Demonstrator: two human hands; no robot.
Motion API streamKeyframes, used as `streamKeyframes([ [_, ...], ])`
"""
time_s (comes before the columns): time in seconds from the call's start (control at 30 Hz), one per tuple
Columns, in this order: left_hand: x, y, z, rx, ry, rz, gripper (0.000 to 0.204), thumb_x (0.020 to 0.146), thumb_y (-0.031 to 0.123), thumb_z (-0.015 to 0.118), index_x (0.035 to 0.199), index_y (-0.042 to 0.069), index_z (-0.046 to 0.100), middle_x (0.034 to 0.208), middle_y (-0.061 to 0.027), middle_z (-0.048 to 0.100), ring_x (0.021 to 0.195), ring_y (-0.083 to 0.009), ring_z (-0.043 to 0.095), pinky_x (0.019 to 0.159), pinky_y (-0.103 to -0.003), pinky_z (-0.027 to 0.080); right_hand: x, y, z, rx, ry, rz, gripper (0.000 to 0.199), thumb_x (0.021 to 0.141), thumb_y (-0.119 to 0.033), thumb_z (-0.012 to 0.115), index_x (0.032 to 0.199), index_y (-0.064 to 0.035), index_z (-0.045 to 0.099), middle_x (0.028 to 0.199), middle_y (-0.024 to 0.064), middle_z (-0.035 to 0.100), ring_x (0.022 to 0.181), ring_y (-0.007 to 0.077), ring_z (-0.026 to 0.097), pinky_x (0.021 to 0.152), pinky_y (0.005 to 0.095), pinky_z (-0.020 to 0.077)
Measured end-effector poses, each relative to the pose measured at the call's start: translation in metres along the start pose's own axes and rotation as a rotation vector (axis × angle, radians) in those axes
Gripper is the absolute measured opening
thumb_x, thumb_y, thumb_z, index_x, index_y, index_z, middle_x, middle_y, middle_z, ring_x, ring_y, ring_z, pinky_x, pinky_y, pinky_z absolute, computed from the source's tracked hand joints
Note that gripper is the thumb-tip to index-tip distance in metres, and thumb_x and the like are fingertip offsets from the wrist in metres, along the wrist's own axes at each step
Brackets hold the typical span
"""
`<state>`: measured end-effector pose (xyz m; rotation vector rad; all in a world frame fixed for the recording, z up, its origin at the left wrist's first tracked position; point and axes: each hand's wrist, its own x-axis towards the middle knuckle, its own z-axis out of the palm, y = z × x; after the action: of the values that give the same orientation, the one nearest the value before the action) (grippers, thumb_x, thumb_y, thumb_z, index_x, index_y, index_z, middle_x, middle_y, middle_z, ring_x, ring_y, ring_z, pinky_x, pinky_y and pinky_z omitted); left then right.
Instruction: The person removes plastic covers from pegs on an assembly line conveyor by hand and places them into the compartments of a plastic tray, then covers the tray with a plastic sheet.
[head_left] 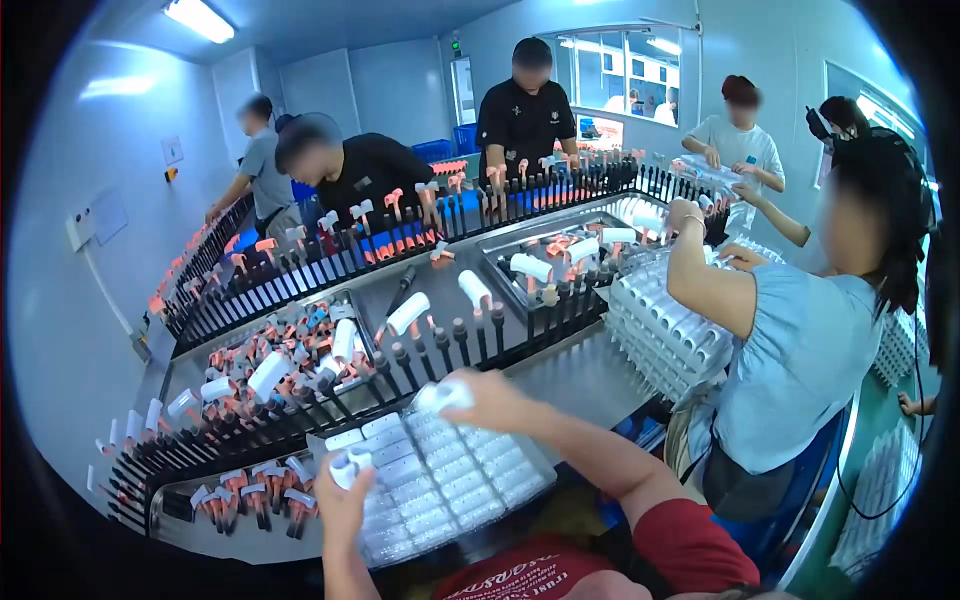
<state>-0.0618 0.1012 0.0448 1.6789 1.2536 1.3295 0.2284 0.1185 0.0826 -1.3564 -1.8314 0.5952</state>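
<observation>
Nearest: left hand (343, 505) at the near-left side of a clear plastic tray (543, 470), fingers curled closed around a pair of white tubular pieces (352, 464), open ends showing. Right hand (490, 402) above the tray's far edge, blurred; fingertips pinched on another white piece (443, 397). Tray itself: rows of white pieces (430, 485) lying side by side.

Left of tray: shallow metal tray (200, 541) with orange-and-white parts (262, 487), some with dark stems.

Just beyond: line of black pegs (461, 340), several capped with white or orange parts. Behind it, on the steel worktable (590, 372), a heap of mixed parts (290, 350).

Right: co-worker in light-blue top (800, 345), arms over stacked trays (655, 335) of white tubes.

Far: second peg line (300, 280); bending person in black (380, 175), standing person in black (525, 110).
</observation>
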Motion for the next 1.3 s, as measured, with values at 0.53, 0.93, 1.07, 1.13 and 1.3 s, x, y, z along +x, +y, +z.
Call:
streamKeyframes([
  [0.53, -0.029, -0.045, 0.029, -0.112, -0.049, -0.301, 0.028, 0.079, 0.013, 0.071, 0.103, 0.001, 0.062, 0.089, -0.0028, 0.065, 0.077, -0.0097, 0.059, 0.068, -0.027, 0.048, -0.078, 0.225, 0.027, 0.287, 0.651, 0.426, 0.036, 0.081, -0.025, 0.070, 0.096, 0.0068, 0.063, 0.085, 0.0151, 0.067, 0.076, 0.0208, 0.064, 0.067, 0.0360, 0.0502],
  [0.93, -0.032, -0.036, 0.027, -0.128, -0.107, -0.348, 0.044, 0.081, 0.029, 0.072, 0.114, 0.004, 0.058, 0.089, -0.0040, 0.064, 0.071, -0.0096, 0.060, 0.056, -0.025, 0.050, -0.084, 0.222, 0.019, 0.252, 0.554, 0.376, 0.038, 0.085, -0.023, 0.067, 0.109, 0.0064, 0.058, 0.096, 0.0137, 0.064, 0.081, 0.0207, 0.062, 0.069, 0.0334, 0.0505],
  [1.07, -0.033, -0.027, 0.023, -0.140, -0.134, -0.372, 0.043, 0.082, 0.030, 0.071, 0.114, 0.004, 0.058, 0.089, -0.0039, 0.064, 0.070, -0.0098, 0.060, 0.056, -0.025, 0.049, -0.083, 0.224, 0.022, 0.245, 0.554, 0.326, 0.038, 0.085, -0.022, 0.067, 0.109, 0.0057, 0.058, 0.095, 0.0124, 0.064, 0.081, 0.0204, 0.062, 0.069, 0.0330, 0.0504],
  [1.13, -0.026, -0.034, 0.029, -0.161, -0.158, -0.390, 0.042, 0.082, 0.030, 0.071, 0.112, 0.004, 0.059, 0.088, -0.0037, 0.064, 0.071, -0.0099, 0.060, 0.057, -0.026, 0.049, -0.092, 0.224, 0.019, 0.175, 0.587, 0.349, 0.038, 0.084, -0.022, 0.068, 0.109, 0.0056, 0.059, 0.095, 0.0129, 0.064, 0.082, 0.0213, 0.062, 0.071, 0.0348, 0.0505],
  [1.3, -0.026, -0.048, 0.030, -0.086, -0.127, -0.338, 0.035, 0.082, 0.027, 0.071, 0.107, 0.003, 0.062, 0.088, -0.0039, 0.066, 0.076, -0.0120, 0.061, 0.069, -0.030, 0.050, -0.091, 0.230, 0.026, 0.153, 0.625, 0.298, 0.033, 0.081, -0.023, 0.070, 0.096, 0.0061, 0.062, 0.089, 0.0181, 0.066, 0.081, 0.0282, 0.063, 0.070, 0.0406, 0.0494],
])
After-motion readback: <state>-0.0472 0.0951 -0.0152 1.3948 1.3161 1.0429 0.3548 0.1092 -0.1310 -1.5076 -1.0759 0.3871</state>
